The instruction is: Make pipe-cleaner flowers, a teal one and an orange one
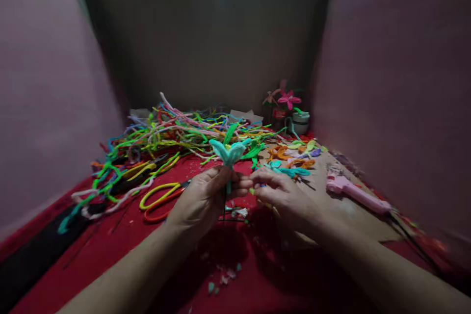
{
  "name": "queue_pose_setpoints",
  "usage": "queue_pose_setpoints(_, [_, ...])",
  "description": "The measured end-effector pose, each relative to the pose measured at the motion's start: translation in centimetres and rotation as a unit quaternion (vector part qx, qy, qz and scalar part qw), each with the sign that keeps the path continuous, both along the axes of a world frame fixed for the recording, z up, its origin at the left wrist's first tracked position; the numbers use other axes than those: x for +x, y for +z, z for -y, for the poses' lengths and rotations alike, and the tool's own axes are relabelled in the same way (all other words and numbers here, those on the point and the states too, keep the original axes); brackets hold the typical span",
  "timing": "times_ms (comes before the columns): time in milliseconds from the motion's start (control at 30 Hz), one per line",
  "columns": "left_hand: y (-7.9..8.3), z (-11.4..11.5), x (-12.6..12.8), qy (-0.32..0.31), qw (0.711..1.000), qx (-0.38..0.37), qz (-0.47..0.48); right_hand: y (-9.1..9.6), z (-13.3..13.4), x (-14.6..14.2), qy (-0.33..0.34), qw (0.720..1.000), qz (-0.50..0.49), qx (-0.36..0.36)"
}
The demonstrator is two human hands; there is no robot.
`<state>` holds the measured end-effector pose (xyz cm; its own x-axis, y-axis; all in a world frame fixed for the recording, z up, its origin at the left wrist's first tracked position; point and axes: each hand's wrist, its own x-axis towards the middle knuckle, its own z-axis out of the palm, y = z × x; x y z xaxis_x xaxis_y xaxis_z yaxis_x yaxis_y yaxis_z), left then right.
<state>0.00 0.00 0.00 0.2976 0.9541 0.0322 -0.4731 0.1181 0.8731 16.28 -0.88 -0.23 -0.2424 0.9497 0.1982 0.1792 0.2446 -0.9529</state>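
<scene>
Left hand (202,196) is closed in a pinch, thumb and fingers gripping the short stalk of a turquoise fuzzy flower (228,153), whose petals stand up and spread just above the fingertips; its other fingers point toward three o'clock, loosely extended. Facing it, the right hand (283,198) is half curled, thumb and fingers drawn close together beside the left fingertips, with a yellow-green speck showing there; I cannot tell whether it grips anything. Taking the clock from between the two hands, with twelve away from the person, scissors (162,201) with yellow and orange handles lie at nine, partly behind the left hand. A tangled heap of coloured fuzzy stems (184,130) spreads between ten and eleven. At one, a pink flower (289,100) stands upright, with a pale pot (300,122) near it. Turquoise fuzzy pieces (292,171) lie between two and three, just beyond the right hand, while a pink glue gun (358,195) lies at three on a sheet of cardboard (349,223). Toward six, small scraps (225,277) are scattered over the red cloth (184,279).
</scene>
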Motion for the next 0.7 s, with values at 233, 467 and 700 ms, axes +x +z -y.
queue_pose_setpoints(233, [0.2,-0.3,0.0,0.007,1.0,-0.015,0.004,-0.7,0.3,-0.2,0.058,0.994,-0.087,-0.044])
queue_pose_setpoints(467, [0.0,-0.3,-0.1,0.007,1.0,-0.031,0.0,-1.2,0.0,-0.1,0.058,0.985,-0.145,-0.072])
queue_pose_setpoints(700, [-0.2,0.0,-0.3,0.018,0.999,-0.035,-0.005,-0.2,0.3,1.1,0.012,0.996,-0.081,0.031])
